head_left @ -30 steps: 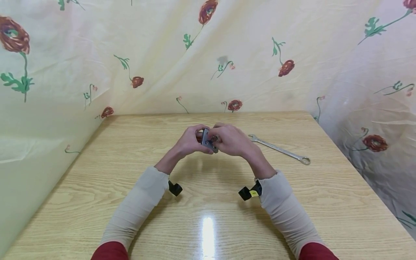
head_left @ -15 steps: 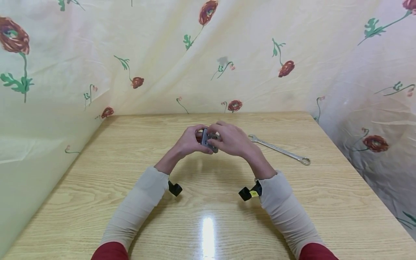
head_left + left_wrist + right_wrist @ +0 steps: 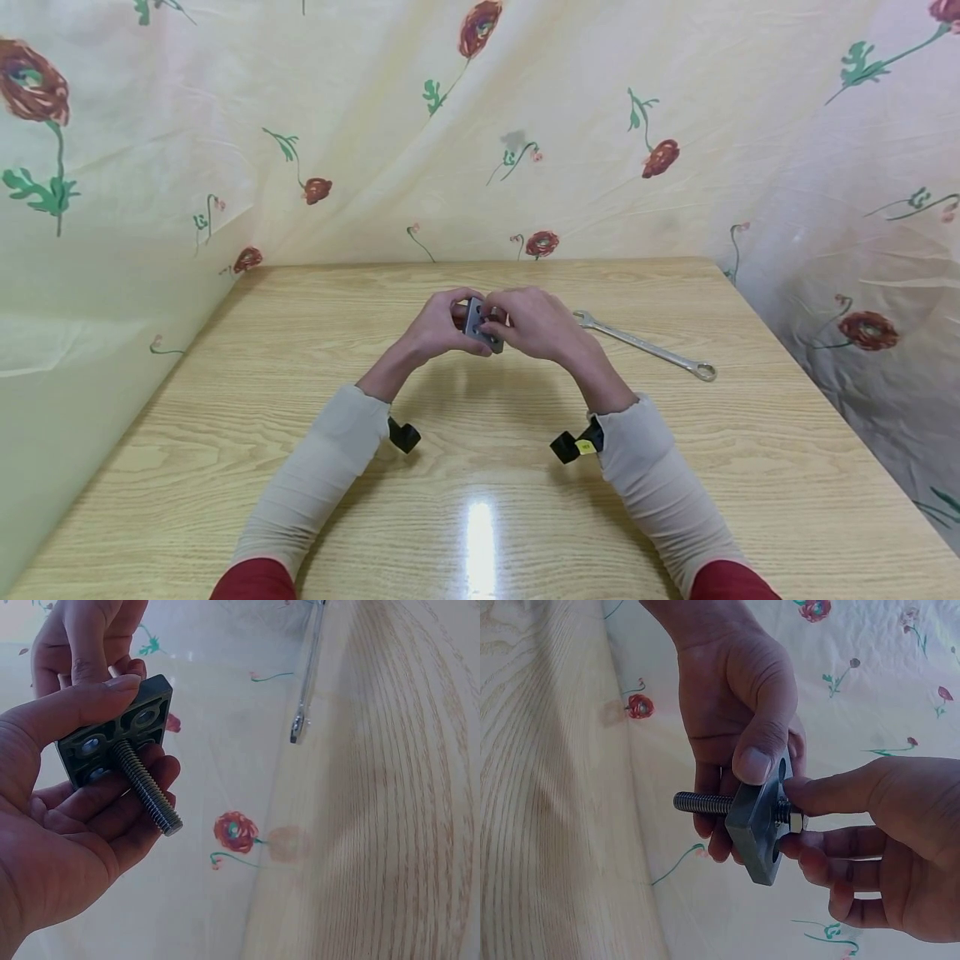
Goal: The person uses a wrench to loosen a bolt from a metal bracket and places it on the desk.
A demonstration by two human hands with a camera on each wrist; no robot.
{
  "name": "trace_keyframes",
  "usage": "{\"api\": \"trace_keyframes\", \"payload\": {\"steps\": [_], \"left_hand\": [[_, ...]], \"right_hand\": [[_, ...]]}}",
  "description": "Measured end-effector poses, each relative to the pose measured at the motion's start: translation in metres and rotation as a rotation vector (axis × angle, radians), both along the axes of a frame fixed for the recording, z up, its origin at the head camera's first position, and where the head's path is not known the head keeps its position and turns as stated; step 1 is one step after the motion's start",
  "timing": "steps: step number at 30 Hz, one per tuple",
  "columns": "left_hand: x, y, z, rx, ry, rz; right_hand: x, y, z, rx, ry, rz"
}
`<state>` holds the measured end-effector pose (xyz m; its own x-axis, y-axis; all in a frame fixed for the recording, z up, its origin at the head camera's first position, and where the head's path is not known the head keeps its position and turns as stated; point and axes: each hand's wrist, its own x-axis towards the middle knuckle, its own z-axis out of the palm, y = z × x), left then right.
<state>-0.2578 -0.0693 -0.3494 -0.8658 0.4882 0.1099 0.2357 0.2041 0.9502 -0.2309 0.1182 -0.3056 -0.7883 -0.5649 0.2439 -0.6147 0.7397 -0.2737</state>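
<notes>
My left hand [image 3: 441,323] grips a grey square plate [image 3: 751,829] by its edges, thumb on one side and fingers on the other. The plate has several holes near its corners. A hex bolt [image 3: 703,802] runs through the plate's middle. Its threaded shank sticks out of the ribbed face, over the left fingers in the left wrist view. On the opposite face, the thumb and fingertips of my right hand [image 3: 534,321] pinch around the hex head [image 3: 798,820], which stands slightly off the plate. Both hands are raised over the table.
A combination wrench [image 3: 645,344] lies at a slant on the wooden table [image 3: 480,433], right of the hands. Flowered cloth [image 3: 360,125] hangs behind the table and at both sides. Black wrist cameras [image 3: 405,437] jut inward beneath the forearms.
The right fingers have shifted around the bolt head, spreading off it and then closing in again. My left hand and the plate stay in place.
</notes>
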Motion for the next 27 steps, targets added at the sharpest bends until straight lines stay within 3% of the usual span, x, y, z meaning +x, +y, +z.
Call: {"api": "trace_keyframes", "payload": {"steps": [11, 22, 27], "left_hand": [[0.0003, 0.0001, -0.0002, -0.001, 0.003, -0.006], [0.0013, -0.0005, 0.0008, -0.003, -0.002, -0.013], [0.0015, -0.0008, 0.0013, 0.0, -0.01, -0.008]], "right_hand": [[0.0028, 0.0018, 0.0012, -0.012, 0.02, 0.081], [0.0031, 0.001, 0.0019, -0.028, -0.004, 0.111], [0.0048, 0.0011, 0.004, -0.03, -0.025, 0.059]]}}
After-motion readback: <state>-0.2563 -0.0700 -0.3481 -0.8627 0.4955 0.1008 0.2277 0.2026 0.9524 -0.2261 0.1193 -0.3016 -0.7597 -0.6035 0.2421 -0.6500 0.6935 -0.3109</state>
